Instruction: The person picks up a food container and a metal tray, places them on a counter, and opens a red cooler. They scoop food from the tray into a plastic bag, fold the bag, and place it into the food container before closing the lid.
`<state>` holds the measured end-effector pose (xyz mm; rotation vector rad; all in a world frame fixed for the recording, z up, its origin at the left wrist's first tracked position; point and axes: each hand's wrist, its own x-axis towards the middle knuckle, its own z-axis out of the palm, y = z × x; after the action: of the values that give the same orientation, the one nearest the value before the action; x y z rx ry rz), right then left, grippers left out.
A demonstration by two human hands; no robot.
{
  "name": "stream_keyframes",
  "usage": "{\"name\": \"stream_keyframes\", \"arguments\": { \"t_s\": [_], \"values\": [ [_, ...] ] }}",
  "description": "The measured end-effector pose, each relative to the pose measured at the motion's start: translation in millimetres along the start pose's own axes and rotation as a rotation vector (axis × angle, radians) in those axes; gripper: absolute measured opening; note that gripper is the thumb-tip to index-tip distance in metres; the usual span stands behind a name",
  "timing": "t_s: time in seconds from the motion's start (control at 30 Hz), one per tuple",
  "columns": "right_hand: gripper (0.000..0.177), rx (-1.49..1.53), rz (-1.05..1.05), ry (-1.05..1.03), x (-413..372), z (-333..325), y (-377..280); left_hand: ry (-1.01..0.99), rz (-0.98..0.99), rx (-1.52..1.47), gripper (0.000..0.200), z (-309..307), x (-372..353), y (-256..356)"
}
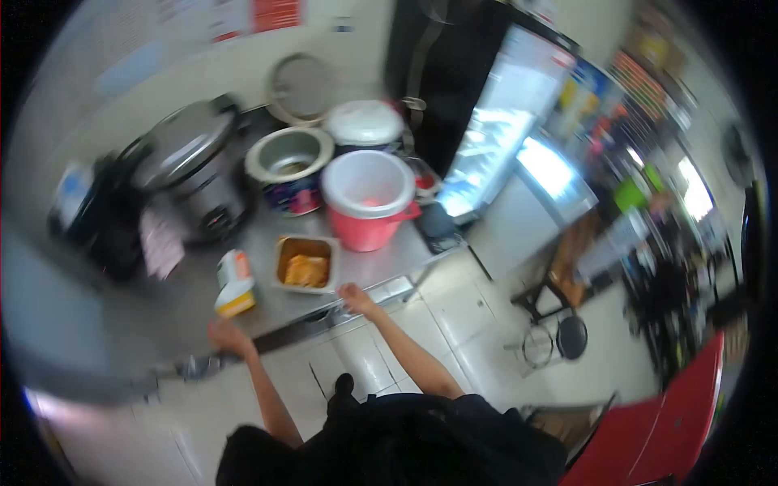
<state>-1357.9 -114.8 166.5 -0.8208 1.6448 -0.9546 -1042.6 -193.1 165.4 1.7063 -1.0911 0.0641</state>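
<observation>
My left hand (231, 336) is over the front edge of the steel table (186, 308), just below a white carton (235, 282) with orange and yellow parts. Motion blur smears its fingers. Close to the near right corner of a square metal pan (335, 263) is my right hand (354, 299), also blurred. Orange-brown food (308, 271) lies in that pan. I cannot make out anything held in either hand. Behind the pan stands a red bucket (365, 230) with a white inner rim.
A large steel cooker (190, 174) stands at the back left. An open pot (290, 166) and a white-lidded cooker (365, 123) are behind the pan. Right of the table is a lit glass-front fridge (510, 105). A round stool (571, 336) stands on the tiled floor.
</observation>
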Motion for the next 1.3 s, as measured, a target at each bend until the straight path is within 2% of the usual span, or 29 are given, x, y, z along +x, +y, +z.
{"name": "stream_keyframes", "arguments": {
  "t_s": [0.03,0.07,0.13,0.17,0.2,0.23,0.27,0.33,0.37,0.4,0.43,0.47,0.53,0.57,0.6,0.63,0.67,0.73,0.77,0.8,0.83,0.93,0.97,1.07,1.1,1.13,1.2,1.23,1.3],
  "values": [
    [0.052,-0.387,-0.305,0.164,-13.0,-16.1,21.3,0.014,0.083,-0.112,0.028,-17.9,-6.8,56.4],
    [0.058,-0.438,-0.245,0.110,-53.5,-48.2,8.8,-0.002,0.102,-0.074,0.023,-16.4,-20.2,82.9],
    [0.054,-0.270,-0.132,0.147,-117.3,-125.6,23.2,-0.168,0.146,-0.515,0.019,-9.5,-68.4,160.2],
    [0.051,-0.379,-0.084,0.420,-161.7,-168.8,26.9,-0.280,0.175,-0.591,0.019,-1.6,-98.6,190.9],
    [0.047,-0.498,-0.013,0.683,-215.4,-210.8,25.3,-0.537,0.149,-0.708,0.018,3.2,-130.4,218.9],
    [0.044,-0.490,0.134,0.978,-271.6,-244.8,13.8,-0.798,0.125,-0.808,0.017,5.4,-160.3,244.7],
    [0.037,-0.736,0.228,1.274,-329.4,-282.9,18.5,-0.995,0.150,-0.901,0.015,-4.1,-193.8,283.6],
    [0.031,-0.861,0.155,1.826,-459.3,-319.2,-42.0,-1.479,0.245,-0.877,0.014,4.9,-267.2,314.9],
    [0.029,-0.980,0.147,2.026,-518.4,-336.0,-54.2,-1.542,0.266,-0.908,0.014,10.2,-308.0,325.0],
    [0.032,-1.362,0.348,2.087,-574.4,-341.8,-77.4,-1.712,0.405,-0.856,0.014,17.5,-350.2,331.5],
    [0.034,-1.506,0.505,2.186,-618.2,-347.9,-93.0,-1.862,0.550,-0.793,0.013,24.7,-392.5,333.9],
    [0.036,-1.600,0.683,2.251,-651.9,-351.6,-104.9,-1.889,0.558,-0.807,0.013,36.9,-432.7,327.8],
    [0.041,-1.735,1.054,2.284,-714.6,-364.1,-104.8,-2.224,0.647,-0.507,0.018,57.2,-509.1,306.2],
    [0.042,-1.717,1.303,2.299,-737.5,-371.2,-95.9,-2.362,0.728,-0.224,0.019,68.1,-537.5,289.4],
    [0.041,-1.718,1.495,2.178,-754.3,-375.2,-94.6,-2.469,0.803,0.091,0.021,81.8,-556.4,268.1],
    [0.039,-1.781,1.588,2.159,-758.2,-379.5,-92.0,-2.465,0.801,0.114,0.021,94.6,-564.6,243.6],
    [0.037,-1.856,1.627,2.158,-763.0,-384.7,-91.1,-2.459,0.817,0.525,0.021,107.3,-570.7,218.2],
    [0.025,-1.900,1.591,2.164,-775.0,-391.4,-93.4,-2.371,0.708,0.876,0.023,105.4,-545.8,200.5],
    [0.022,-2.067,1.764,2.049,-789.6,-390.8,-86.3,-2.339,0.639,0.948,0.024,102.2,-536.9,200.1],
    [0.022,-1.993,1.836,2.149,-801.4,-391.2,-79.3,-2.316,0.579,0.977,0.026,100.8,-539.9,204.7],
    [0.024,-2.200,1.871,2.068,-838.3,-374.3,-60.4,-2.299,0.534,0.988,0.027,98.7,-550.4,211.4],
    [0.029,-2.008,2.330,2.057,-889.4,-350.6,-40.5,-2.299,0.443,0.926,0.031,100.1,-627.4,254.0],
    [0.029,-2.024,2.327,2.036,-883.4,-377.9,-43.8,-2.319,0.426,0.875,0.032,103.4,-676.7,272.8],
    [0.050,-2.062,2.333,2.223,-823.3,-457.0,-73.5,-2.401,0.466,0.767,0.035,101.3,-880.2,346.0],
    [0.050,-2.058,2.367,2.263,-811.7,-468.3,-72.8,-2.385,0.379,0.783,0.052,91.5,-954.6,375.3],
    [0.049,-2.054,2.409,2.245,-813.4,-477.3,-69.8,-2.367,0.292,0.825,0.080,78.8,-1013.7,400.8],
    [0.048,-2.053,2.455,2.183,-820.5,-493.0,-69.6,-2.418,-0.071,0.889,0.108,42.4,-1088.1,461.9],
    [0.047,-2.040,2.483,2.179,-823.3,-495.3,-68.0,-2.387,-0.196,0.841,0.115,31.3,-1123.9,472.2],
    [0.046,-1.993,2.525,2.174,-829.5,-488.1,-72.6,-2.455,-0.475,0.696,0.101,9.5,-1152.5,488.6]
  ]
}}
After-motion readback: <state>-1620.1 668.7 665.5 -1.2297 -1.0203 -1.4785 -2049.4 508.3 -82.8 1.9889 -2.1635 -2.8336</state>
